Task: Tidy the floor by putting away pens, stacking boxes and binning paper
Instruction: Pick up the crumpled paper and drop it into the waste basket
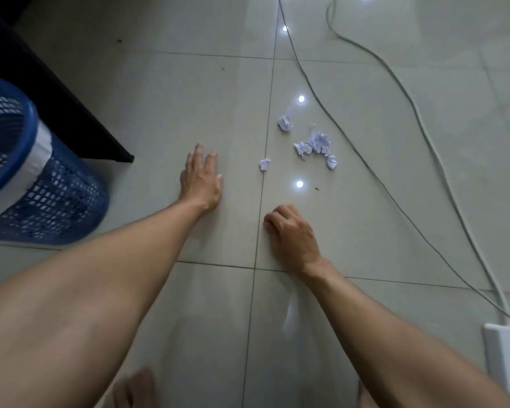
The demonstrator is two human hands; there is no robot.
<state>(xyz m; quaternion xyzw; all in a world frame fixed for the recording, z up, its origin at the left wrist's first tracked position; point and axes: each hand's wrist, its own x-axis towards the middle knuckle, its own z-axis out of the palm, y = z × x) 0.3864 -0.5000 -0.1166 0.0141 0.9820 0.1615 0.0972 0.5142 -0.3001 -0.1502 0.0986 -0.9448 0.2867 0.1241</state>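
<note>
Several crumpled white paper scraps lie on the pale floor tiles: a main clump (317, 144), one ball behind it (285, 123) and a small piece (264, 164) nearest to me. My left hand (201, 179) reaches forward over the floor, fingers extended and slightly apart, holding nothing, left of the small piece. My right hand (292, 234) hovers lower, fingers curled under; nothing shows in it. A blue mesh bin (50, 198) with a white liner at its rim stands at the left edge.
A dark piece of furniture (71, 113) runs diagonally behind the bin. A thin grey cable (362, 160) and a thicker white cable (436, 154) cross the floor at right. A white object (507, 354) sits at the lower right edge. My bare feet show at the bottom.
</note>
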